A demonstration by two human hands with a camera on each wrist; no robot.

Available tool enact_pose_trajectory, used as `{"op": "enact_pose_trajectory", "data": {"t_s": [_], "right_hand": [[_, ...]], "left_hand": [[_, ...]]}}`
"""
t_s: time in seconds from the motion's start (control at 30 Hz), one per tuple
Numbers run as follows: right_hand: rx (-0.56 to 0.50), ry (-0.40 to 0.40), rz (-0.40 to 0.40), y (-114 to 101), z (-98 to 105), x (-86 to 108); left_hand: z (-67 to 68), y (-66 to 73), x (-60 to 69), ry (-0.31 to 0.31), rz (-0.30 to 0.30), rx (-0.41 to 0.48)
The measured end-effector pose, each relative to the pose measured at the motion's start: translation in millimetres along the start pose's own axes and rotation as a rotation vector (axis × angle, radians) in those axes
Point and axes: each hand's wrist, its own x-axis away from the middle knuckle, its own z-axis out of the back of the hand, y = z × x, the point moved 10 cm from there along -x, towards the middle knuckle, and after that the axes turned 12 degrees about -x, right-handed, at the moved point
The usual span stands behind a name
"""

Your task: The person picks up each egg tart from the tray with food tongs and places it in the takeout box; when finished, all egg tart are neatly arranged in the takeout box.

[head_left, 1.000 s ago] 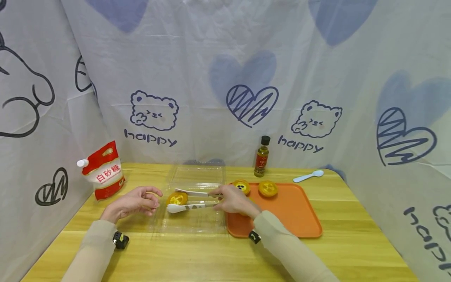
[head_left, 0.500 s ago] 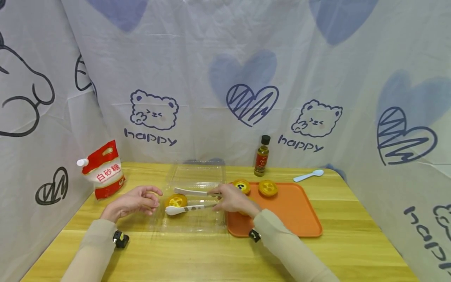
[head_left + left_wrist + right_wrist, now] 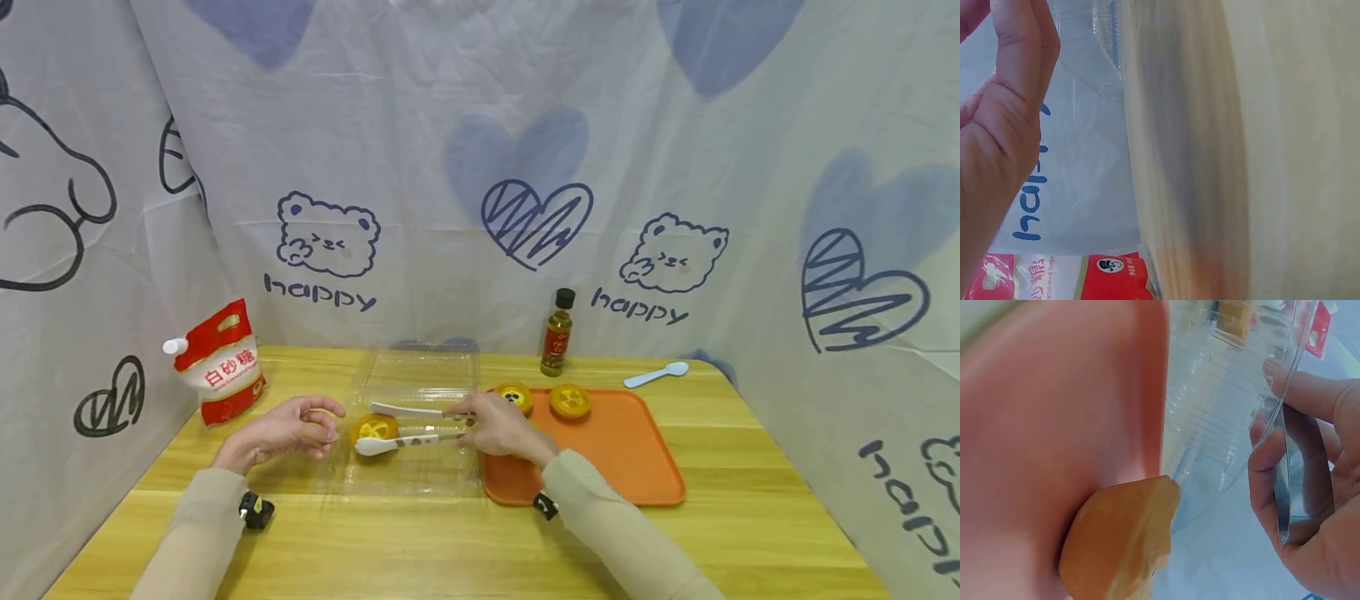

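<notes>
My right hand [image 3: 504,427] grips metal tongs [image 3: 1300,481] with white tips. In the head view the tips stand either side of an egg tart [image 3: 372,428] at the left of an unfolded clear plastic box [image 3: 420,479]. The near tip overlaps the tart's front edge; whether either tip touches it I cannot tell. Left of the box my left hand [image 3: 288,433] hovers with fingers loosely bent and nothing in them. Several more tarts lie on the orange tray [image 3: 622,458], among them a plain-topped tart [image 3: 570,402] and a dark-dotted tart [image 3: 515,397]. My right hand partly hides others there.
A red and white sugar bag [image 3: 228,362] stands at the table's back left. Behind the tray is a small oil bottle [image 3: 557,337] with a black cap. A pale blue spoon [image 3: 656,375] lies at the back right. A printed curtain [image 3: 427,150] encloses the table.
The tart in the box has shifted slightly left and nearer, and the tongs' tips have spread a little around it. My left hand has stayed in place.
</notes>
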Motion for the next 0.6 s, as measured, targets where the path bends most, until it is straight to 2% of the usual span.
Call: {"op": "enact_pose_trajectory", "data": {"t_s": [0.6], "right_hand": [[0.044, 0.038, 0.061, 2.5, -1.8, 0.7]], "left_hand": [[0.5, -0.4, 0.2, -0.001, 0.005, -0.014]]}}
